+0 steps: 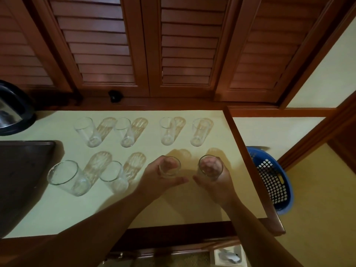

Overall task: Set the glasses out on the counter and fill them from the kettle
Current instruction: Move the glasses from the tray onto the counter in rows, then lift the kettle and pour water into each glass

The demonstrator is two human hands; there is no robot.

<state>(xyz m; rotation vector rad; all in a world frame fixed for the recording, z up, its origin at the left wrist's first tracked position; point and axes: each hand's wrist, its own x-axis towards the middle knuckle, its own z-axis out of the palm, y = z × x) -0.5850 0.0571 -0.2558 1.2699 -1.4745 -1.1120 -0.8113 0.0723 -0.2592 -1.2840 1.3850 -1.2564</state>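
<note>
At the counter's far left corner stands the kettle, dark-based, partly cut by the frame. Below it, along the left edge, lies a dark tray. Next come the glasses, all upright and empty as far as I can see. The back row has four: one nearest the kettle, a second, a third, and a fourth near the right edge. The front row begins with a large glass just beside the tray, then a smaller one.

My left hand curls round the third front glass, fingers on its far side, thumb near. My right hand wraps the fourth front glass, close to the counter's right edge; its fingers show through the glass. Whether either glass rests on the counter I cannot tell.

Beyond the right edge, lower down, sits a blue basket.
</note>
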